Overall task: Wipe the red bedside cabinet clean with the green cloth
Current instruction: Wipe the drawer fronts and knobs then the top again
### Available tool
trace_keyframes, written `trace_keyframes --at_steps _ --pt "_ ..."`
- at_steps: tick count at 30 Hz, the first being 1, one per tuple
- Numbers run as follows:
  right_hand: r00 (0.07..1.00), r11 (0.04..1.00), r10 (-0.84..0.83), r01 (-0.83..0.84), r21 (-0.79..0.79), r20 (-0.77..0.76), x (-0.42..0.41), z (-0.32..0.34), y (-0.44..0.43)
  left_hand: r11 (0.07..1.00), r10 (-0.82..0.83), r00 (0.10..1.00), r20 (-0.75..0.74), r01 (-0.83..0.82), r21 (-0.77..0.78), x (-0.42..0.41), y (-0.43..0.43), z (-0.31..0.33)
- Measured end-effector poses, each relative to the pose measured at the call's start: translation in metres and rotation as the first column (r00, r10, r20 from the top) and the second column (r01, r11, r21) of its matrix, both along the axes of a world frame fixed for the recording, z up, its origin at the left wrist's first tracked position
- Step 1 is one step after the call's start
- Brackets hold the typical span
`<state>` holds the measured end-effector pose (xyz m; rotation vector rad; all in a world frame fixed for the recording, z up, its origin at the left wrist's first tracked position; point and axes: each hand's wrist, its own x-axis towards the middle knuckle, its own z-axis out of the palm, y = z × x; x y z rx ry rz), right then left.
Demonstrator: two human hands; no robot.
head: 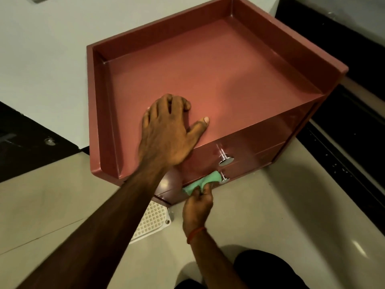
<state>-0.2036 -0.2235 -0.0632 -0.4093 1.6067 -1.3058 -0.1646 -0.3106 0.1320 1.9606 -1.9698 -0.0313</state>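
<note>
The red bedside cabinet (229, 80) stands on the floor below me, its top ringed by a raised rim on three sides. My left hand (170, 130) lies flat on the front part of the top, fingers spread. My right hand (198, 203) grips the bunched green cloth (203, 182) and presses it against the lower drawer front, just left of the lower chrome knob (224, 178). A second chrome knob (225, 158) sticks out of the upper drawer. My left forearm hides part of the drawer fronts.
A white plastic grid mat (152, 220) lies on the beige tiled floor (281, 205) under the cabinet's front left corner. Pale wall runs behind the cabinet, with dark panels at the left (25, 147) and right (354, 122). My dark-clothed knee (266, 268) shows at the bottom.
</note>
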Motion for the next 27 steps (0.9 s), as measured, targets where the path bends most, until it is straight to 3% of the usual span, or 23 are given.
trace_keyframes --at_steps 2,4,6,9,12,13,16,21,23,25,27 --pt "0.995 0.994 0.093 -0.091 0.056 -0.033 0.025 -0.008 0.010 1.000 0.004 1.000 0.002 -0.004 -0.001 0.000 0.000 0.000" --pt "0.978 0.968 0.183 -0.196 0.154 0.098 0.044 -0.011 0.014 1.000 0.002 1.000 -0.003 -0.002 0.003 -0.002 0.001 0.001" --pt "0.957 0.969 0.096 -0.153 0.196 0.273 0.055 -0.025 0.013 1.000 0.002 1.000 -0.001 -0.002 0.009 -0.002 0.001 0.002" --pt "0.770 0.953 0.025 -0.210 0.216 0.637 0.053 -0.031 0.014 1.000 0.003 1.000 0.002 -0.003 0.008 -0.001 0.001 0.002" --pt "0.637 0.948 0.037 -0.266 0.175 0.770 0.022 -0.014 0.009 1.000 -0.006 1.000 -0.019 0.006 0.004 -0.001 0.002 0.003" --pt "0.633 0.959 0.017 -0.228 0.166 0.774 0.001 -0.008 0.003 1.000 -0.004 1.000 -0.023 0.004 0.005 -0.001 0.002 0.004" --pt "0.775 0.972 -0.043 -0.113 0.205 0.631 -0.073 -0.004 -0.020 1.000 0.002 1.000 -0.011 -0.002 0.021 -0.001 0.002 0.003" --pt "0.829 0.978 -0.202 0.199 0.062 0.522 -0.148 0.039 -0.067 1.000 -0.005 1.000 -0.019 0.005 0.019 -0.001 0.001 0.004" --pt "0.905 0.969 -0.237 0.244 0.026 0.352 -0.141 0.050 -0.071 1.000 -0.009 1.000 -0.020 0.010 0.022 -0.001 0.002 0.005" --pt "0.980 0.985 -0.174 0.175 -0.001 0.099 -0.124 0.045 -0.058 1.000 -0.006 1.000 -0.020 0.007 0.027 -0.002 0.003 0.005" --pt "0.993 0.997 0.065 -0.068 -0.029 -0.097 -0.096 0.020 -0.028 1.000 0.000 1.000 -0.025 0.000 0.015 -0.002 0.003 0.005"
